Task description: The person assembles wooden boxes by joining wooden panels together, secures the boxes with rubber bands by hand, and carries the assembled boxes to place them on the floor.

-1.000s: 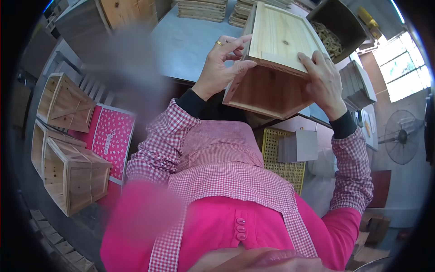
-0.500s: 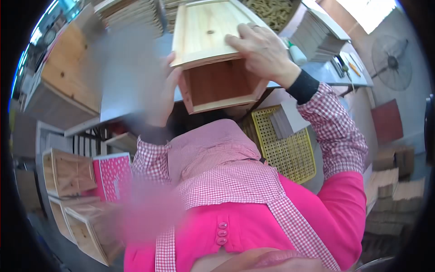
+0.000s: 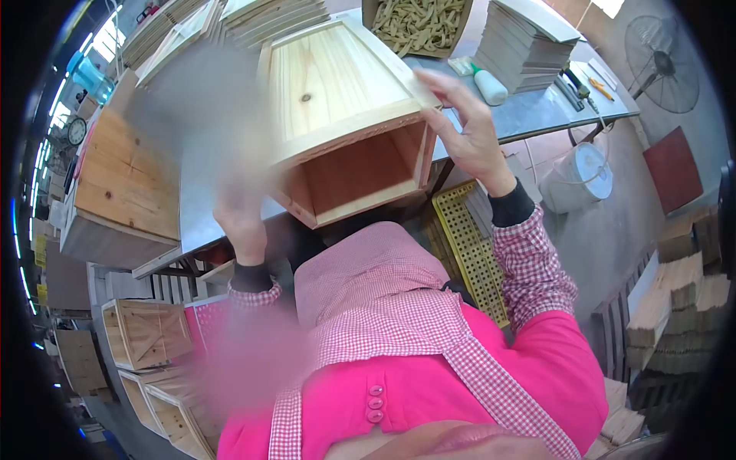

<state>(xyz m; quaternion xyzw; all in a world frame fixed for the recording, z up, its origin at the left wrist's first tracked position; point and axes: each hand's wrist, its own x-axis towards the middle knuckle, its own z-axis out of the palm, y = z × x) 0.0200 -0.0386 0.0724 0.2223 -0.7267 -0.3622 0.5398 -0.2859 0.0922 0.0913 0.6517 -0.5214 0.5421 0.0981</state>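
A pale wooden box (image 3: pixel 337 88) with a knotted panel on top is tilted toward me, its open end facing my body. It lies over the front edge of the blue-grey table (image 3: pixel 199 211). My right hand (image 3: pixel 471 134) is at the box's right edge, index finger along the top and thumb bent near the front corner. My left hand (image 3: pixel 244 226) is by the box's left side; a blurred smudge covers its fingers, so their hold cannot be made out.
On the table are a carton of small wooden pieces (image 3: pixel 422 27), a white glue bottle (image 3: pixel 489 87), stacked panels (image 3: pixel 525 50) and a larger wooden box (image 3: pixel 126 176). Below are a yellow crate (image 3: pixel 475 261) and a white bucket (image 3: pixel 579 180). More boxes (image 3: pixel 149 333) stand at left.
My right hand has moved from the box's top panel to its right edge. The box has turned a little and sits lower and further left in view. The camera view has shifted too.
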